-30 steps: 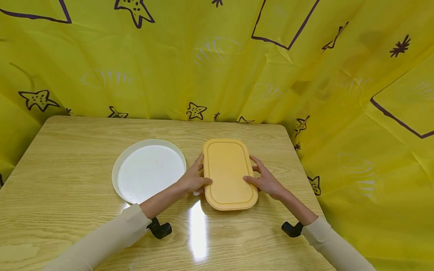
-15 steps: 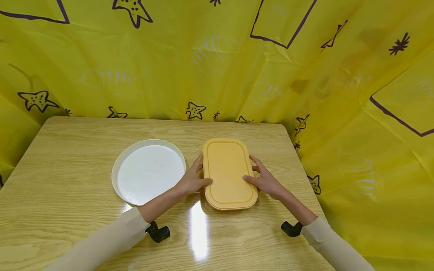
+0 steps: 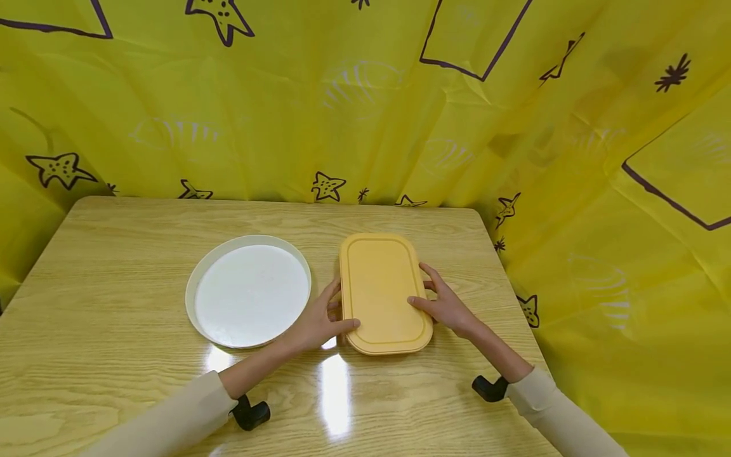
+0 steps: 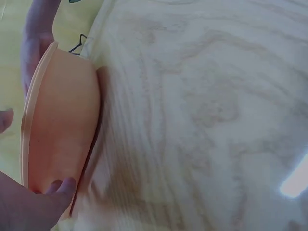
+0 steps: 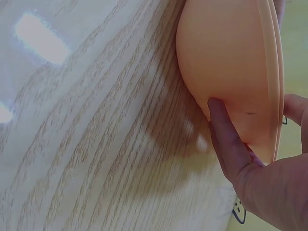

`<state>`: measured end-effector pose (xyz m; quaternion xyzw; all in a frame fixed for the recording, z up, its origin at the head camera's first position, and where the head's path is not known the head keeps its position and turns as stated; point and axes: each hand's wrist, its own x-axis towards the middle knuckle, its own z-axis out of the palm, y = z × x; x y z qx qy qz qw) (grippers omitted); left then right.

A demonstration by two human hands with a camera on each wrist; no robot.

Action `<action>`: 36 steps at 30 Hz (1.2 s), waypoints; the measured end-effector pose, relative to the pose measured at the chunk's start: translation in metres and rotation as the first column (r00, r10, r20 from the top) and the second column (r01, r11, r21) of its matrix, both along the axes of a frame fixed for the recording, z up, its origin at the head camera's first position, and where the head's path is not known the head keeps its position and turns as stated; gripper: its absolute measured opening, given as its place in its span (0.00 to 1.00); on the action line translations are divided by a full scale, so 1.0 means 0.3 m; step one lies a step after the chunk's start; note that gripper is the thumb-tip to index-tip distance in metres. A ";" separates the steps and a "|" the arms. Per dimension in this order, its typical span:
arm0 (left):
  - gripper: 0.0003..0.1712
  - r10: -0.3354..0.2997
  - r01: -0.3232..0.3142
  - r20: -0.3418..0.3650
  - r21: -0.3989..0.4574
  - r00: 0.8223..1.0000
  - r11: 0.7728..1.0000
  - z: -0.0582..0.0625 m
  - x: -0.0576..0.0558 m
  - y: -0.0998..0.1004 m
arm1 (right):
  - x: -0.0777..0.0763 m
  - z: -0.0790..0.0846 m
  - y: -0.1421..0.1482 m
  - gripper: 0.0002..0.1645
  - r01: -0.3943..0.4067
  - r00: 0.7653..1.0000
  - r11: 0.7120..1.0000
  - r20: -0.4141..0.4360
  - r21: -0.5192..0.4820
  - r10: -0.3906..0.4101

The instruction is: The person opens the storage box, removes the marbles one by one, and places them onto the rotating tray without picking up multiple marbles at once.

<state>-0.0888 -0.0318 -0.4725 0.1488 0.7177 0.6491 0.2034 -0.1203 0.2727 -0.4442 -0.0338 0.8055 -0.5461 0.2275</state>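
Observation:
An orange lidded food container (image 3: pixel 382 289) with rounded corners stands on the table between both hands, its lid on. Along its left side lies my left hand (image 3: pixel 316 324), thumb over the lid's edge and fingers against the side wall. In the left wrist view these fingertips (image 4: pixel 65 187) touch the wall low down. My right hand (image 3: pixel 448 308) grips the opposite side, thumb on the lid's rim. The right wrist view shows its fingers (image 5: pixel 226 130) pressed to the wall near the base. A round white tray (image 3: pixel 251 295) with a cream rim sits left of the container.
The wood-grain table (image 3: pixel 131 254) has rounded far corners. A yellow curtain (image 3: pixel 285 127) with starfish drawings hangs behind it and along the right. Black wrist mounts (image 3: pixel 251 414) stick out below the sleeves.
My left hand has slid along the container's side toward its near end, its forearm shifting down and left. The right hand stays at its side; the container has barely moved.

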 end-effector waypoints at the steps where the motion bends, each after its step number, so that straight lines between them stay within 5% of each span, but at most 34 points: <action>1: 0.60 -0.003 0.002 -0.007 -0.023 1.000 1.000 0.000 0.009 -0.003 | 0.001 0.000 0.000 0.52 0.003 1.000 1.000 0.001 -0.002 -0.003; 5: 0.64 -0.016 0.010 -0.057 -0.116 0.998 0.993 -0.001 0.043 -0.013 | 0.004 -0.001 -0.002 0.52 0.015 1.000 1.000 0.005 -0.008 -0.015; 14: 0.70 -0.048 0.050 -0.122 0.014 0.991 0.999 -0.046 0.075 -0.003 | 0.021 -0.003 -0.012 0.51 0.026 0.998 0.999 -0.055 0.026 -0.025; 29: 0.65 0.039 -0.048 -0.152 -0.054 0.988 0.997 -0.074 0.095 0.020 | 0.050 -0.030 -0.037 0.46 0.078 0.984 0.994 -0.168 0.073 -0.065; 33: 0.65 0.035 -0.045 -0.174 -0.050 0.984 0.998 -0.077 0.096 0.025 | 0.058 -0.037 -0.043 0.43 0.106 0.944 0.978 -0.326 0.178 -0.043; 36: 0.65 0.033 -0.042 -0.185 -0.044 0.982 0.998 -0.080 0.098 0.026 | 0.068 -0.040 -0.047 0.40 0.115 0.860 0.950 -0.509 0.290 0.052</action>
